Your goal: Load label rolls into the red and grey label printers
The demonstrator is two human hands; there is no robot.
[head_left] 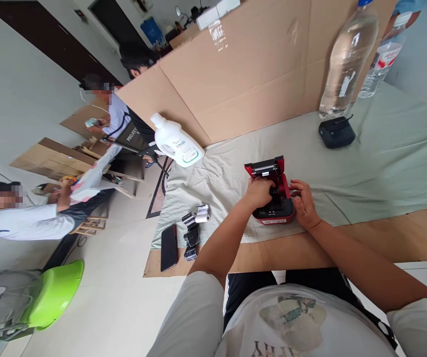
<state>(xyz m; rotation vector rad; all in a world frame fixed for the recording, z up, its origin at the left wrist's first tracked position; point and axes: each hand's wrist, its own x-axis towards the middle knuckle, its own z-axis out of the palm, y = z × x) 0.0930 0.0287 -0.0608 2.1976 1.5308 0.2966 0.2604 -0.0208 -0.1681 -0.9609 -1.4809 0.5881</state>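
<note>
Printer (273, 191): we kept the red printer, lid open, on the green cloth (384, 163).
Left hand (260, 192): we closed it over the printer's black middle.
Right hand (304, 203): our fingers curled against its side.

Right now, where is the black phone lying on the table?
In the head view, the black phone lies flat at the table's left front corner, partly on the green cloth, just left of the small paper rolls and well left of the red printer.

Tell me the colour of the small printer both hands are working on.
Red with a black inside, the small printer shows best in the head view.
</note>
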